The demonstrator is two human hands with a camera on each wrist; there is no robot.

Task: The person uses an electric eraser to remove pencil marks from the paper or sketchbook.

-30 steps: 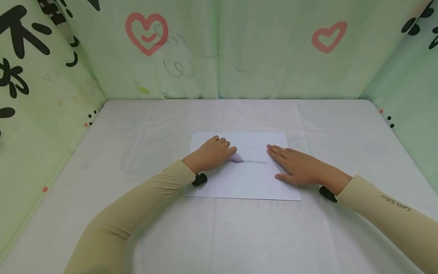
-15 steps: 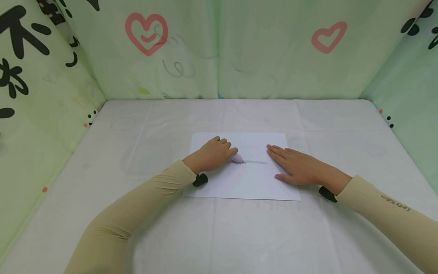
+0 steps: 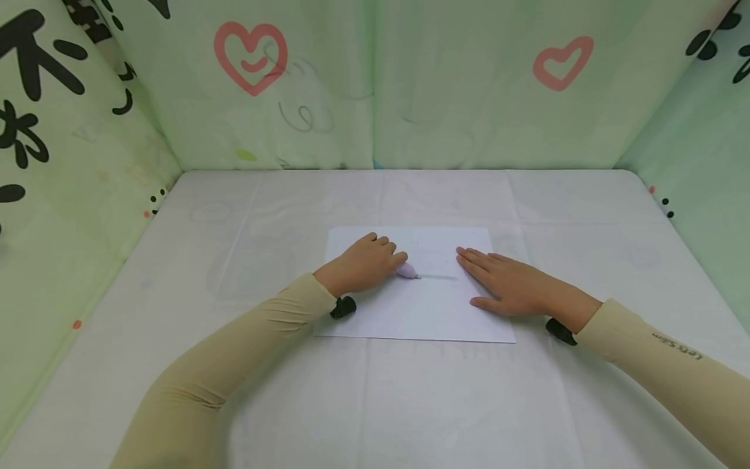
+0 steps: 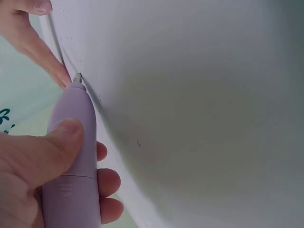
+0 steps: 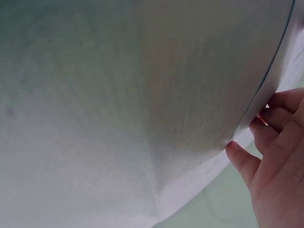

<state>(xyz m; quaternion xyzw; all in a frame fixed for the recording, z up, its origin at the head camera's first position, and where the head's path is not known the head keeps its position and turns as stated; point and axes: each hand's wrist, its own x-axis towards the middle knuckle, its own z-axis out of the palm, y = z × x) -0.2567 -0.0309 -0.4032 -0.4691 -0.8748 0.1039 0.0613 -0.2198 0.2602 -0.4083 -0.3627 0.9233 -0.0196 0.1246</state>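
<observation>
A sheet of white paper [image 3: 433, 319] lies on the table, with a faint grey line [image 3: 439, 278] across its middle. My left hand [image 3: 363, 264] grips a lavender pen-shaped tool, seemingly an electric eraser [image 3: 406, 270]. In the left wrist view, the thumb lies along the eraser [image 4: 73, 156] and the fingers wrap its far side. Its narrow grey tip is at the paper, at the left end of the line, amid small dark specks. My right hand [image 3: 512, 283] rests flat on the sheet's right part, fingers straight and thumb spread. The right wrist view shows the fingertips against the paper.
A white cloth covers the table [image 3: 281, 215]. Green printed curtains [image 3: 457, 85] with red hearts enclose its back and sides. A black wrist device [image 3: 342, 307] sits under the left wrist, and a similar black device [image 3: 560, 331] under the right.
My left hand and the eraser have shifted very slightly right since the earliest frame. Over the last half second they look still. The right hand and paper have stayed in place.
</observation>
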